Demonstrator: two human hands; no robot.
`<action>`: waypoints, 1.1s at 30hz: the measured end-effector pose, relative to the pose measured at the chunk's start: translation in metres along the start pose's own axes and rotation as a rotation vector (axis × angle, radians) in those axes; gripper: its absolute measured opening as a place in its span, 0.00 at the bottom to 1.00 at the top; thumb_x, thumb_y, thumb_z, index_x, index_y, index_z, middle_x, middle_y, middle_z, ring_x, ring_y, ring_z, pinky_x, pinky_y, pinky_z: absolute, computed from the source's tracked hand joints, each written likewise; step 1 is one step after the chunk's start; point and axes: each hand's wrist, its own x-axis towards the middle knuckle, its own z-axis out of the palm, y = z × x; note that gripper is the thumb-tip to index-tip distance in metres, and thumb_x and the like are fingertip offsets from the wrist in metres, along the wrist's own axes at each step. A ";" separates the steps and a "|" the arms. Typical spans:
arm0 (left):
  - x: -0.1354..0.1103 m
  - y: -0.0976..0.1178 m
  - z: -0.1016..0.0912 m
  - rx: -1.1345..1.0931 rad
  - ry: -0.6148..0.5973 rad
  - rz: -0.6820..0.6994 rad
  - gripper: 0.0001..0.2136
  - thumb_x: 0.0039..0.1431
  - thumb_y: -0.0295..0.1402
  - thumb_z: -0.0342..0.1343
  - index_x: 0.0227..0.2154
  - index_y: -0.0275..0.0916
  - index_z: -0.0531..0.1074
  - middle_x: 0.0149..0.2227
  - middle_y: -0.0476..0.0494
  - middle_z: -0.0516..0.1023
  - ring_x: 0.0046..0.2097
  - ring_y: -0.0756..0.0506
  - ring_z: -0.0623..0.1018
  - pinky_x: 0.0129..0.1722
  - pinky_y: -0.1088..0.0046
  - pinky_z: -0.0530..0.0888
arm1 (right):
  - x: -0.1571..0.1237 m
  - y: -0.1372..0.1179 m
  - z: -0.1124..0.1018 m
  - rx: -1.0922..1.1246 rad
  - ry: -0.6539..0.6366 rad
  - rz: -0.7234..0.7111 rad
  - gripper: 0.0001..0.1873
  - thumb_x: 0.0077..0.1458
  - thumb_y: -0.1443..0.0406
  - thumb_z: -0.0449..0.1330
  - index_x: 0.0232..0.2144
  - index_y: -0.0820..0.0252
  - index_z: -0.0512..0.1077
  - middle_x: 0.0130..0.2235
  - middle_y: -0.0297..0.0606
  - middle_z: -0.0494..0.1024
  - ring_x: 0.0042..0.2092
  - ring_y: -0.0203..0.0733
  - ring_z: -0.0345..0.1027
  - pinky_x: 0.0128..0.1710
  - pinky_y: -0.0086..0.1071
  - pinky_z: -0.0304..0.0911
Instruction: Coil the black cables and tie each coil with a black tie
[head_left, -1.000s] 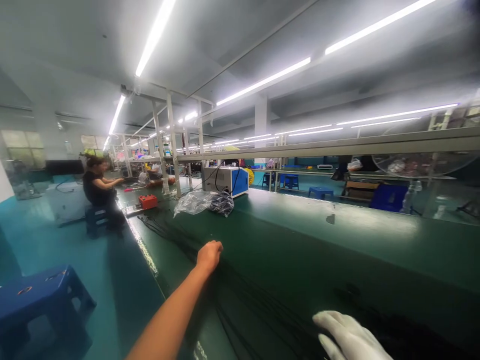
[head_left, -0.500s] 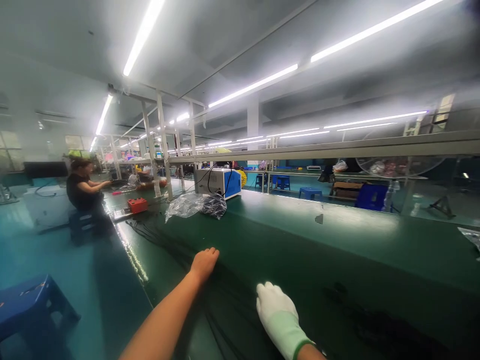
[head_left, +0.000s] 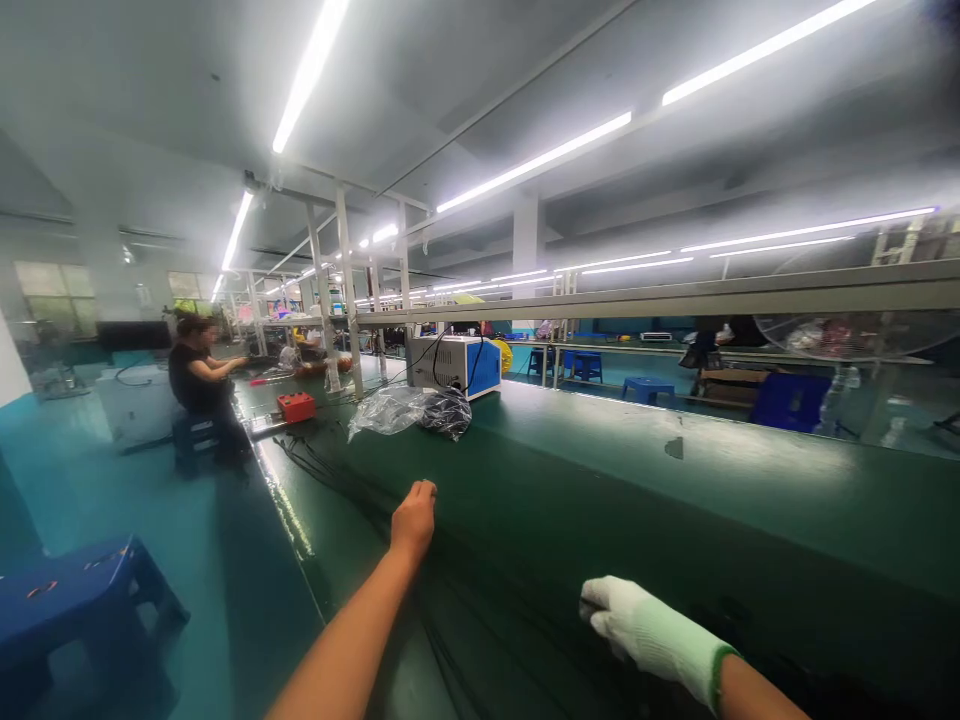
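Observation:
My left hand [head_left: 414, 520], bare, is closed above the green tabletop, its fingers curled away from me. What it may hold is hidden. Long black cables [head_left: 330, 472] run along the table from the far left and pass beneath my left arm. My right hand [head_left: 626, 612] wears a white glove with a green cuff. Its fingers are bent together over the dark right part of the table, with a dark spot at the tips that I cannot identify. A dark heap, too dim to make out, lies beyond the right wrist.
Clear plastic bags [head_left: 412, 410] lie before a blue-and-grey metal box [head_left: 457, 364]. A red box [head_left: 296, 406] is farther left. A seated person [head_left: 199, 368] works at the far left edge. A blue stool [head_left: 82, 600] stands on the floor; a shelf rail [head_left: 637, 303] crosses above the table.
My right hand has moved right and turned, its fingers now pointing left. My left hand has stayed nearly in place, its fingers more upright. The view has swung slightly left.

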 end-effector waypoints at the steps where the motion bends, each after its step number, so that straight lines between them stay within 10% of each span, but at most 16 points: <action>1: 0.005 0.000 -0.001 -0.008 0.000 -0.019 0.14 0.63 0.36 0.52 0.50 0.38 0.67 0.50 0.41 0.70 0.45 0.44 0.75 0.42 0.62 0.75 | -0.002 0.001 0.003 0.032 -0.060 -0.030 0.07 0.50 0.70 0.53 0.31 0.58 0.70 0.27 0.35 0.73 0.25 0.37 0.69 0.27 0.32 0.65; 7: 0.020 0.023 0.000 0.014 -0.168 0.018 0.13 0.62 0.36 0.53 0.48 0.37 0.68 0.48 0.42 0.72 0.44 0.44 0.75 0.42 0.61 0.75 | -0.011 0.001 0.022 0.071 -0.194 -0.024 0.05 0.51 0.67 0.50 0.29 0.59 0.67 0.18 0.33 0.69 0.17 0.37 0.65 0.18 0.30 0.64; 12: 0.003 0.048 0.006 0.084 -0.199 0.050 0.14 0.62 0.36 0.53 0.48 0.37 0.68 0.49 0.41 0.71 0.46 0.43 0.74 0.45 0.59 0.74 | -0.023 0.008 0.028 -0.065 0.091 -0.030 0.07 0.53 0.70 0.49 0.25 0.58 0.62 0.36 0.51 0.75 0.41 0.53 0.72 0.46 0.51 0.63; 18: -0.008 0.034 -0.004 0.129 -0.202 -0.062 0.13 0.62 0.36 0.54 0.47 0.36 0.69 0.48 0.41 0.72 0.46 0.43 0.74 0.45 0.59 0.74 | -0.038 0.020 0.033 0.004 0.125 0.030 0.06 0.51 0.68 0.49 0.25 0.55 0.64 0.24 0.40 0.73 0.25 0.46 0.70 0.25 0.38 0.64; 22: -0.017 0.022 -0.019 0.101 -0.215 -0.066 0.13 0.63 0.36 0.53 0.47 0.37 0.69 0.48 0.41 0.72 0.46 0.44 0.74 0.44 0.60 0.74 | -0.046 0.029 0.030 0.034 0.193 -0.067 0.09 0.43 0.73 0.54 0.27 0.56 0.69 0.34 0.39 0.76 0.36 0.44 0.71 0.34 0.32 0.62; 33: -0.064 0.120 -0.020 -0.156 -0.413 0.561 0.08 0.62 0.36 0.54 0.39 0.37 0.71 0.42 0.44 0.74 0.40 0.47 0.75 0.41 0.65 0.74 | -0.092 0.037 -0.026 0.225 0.467 -0.086 0.10 0.52 0.66 0.50 0.35 0.57 0.71 0.35 0.37 0.76 0.38 0.42 0.68 0.40 0.33 0.60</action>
